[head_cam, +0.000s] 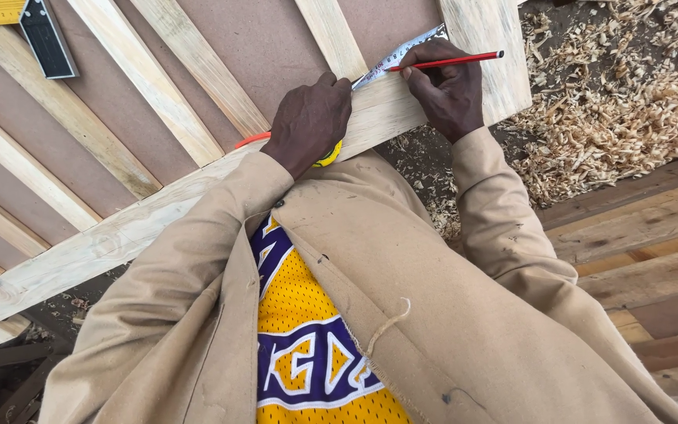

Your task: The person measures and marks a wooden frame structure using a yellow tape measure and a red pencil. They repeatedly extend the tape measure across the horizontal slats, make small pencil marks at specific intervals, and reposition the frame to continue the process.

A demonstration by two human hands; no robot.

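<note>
My left hand [310, 119] presses a yellow tape measure case [329, 155] against the pale wooden rail [119, 235] of a slatted frame. The white tape blade [399, 55] runs from under that hand along the rail toward the frame's corner. My right hand [447, 88] grips a red pencil [453, 60], its tip hidden under my fingers beside the tape blade. Both arms wear tan coat sleeves over a yellow and purple mesh jersey.
Several pale slats [147, 78] cross a brown backing board [253, 47]. A try square with a dark stock [47, 39] lies at the top left. Wood shavings [621, 102] pile up on the right above dark planks [645, 235].
</note>
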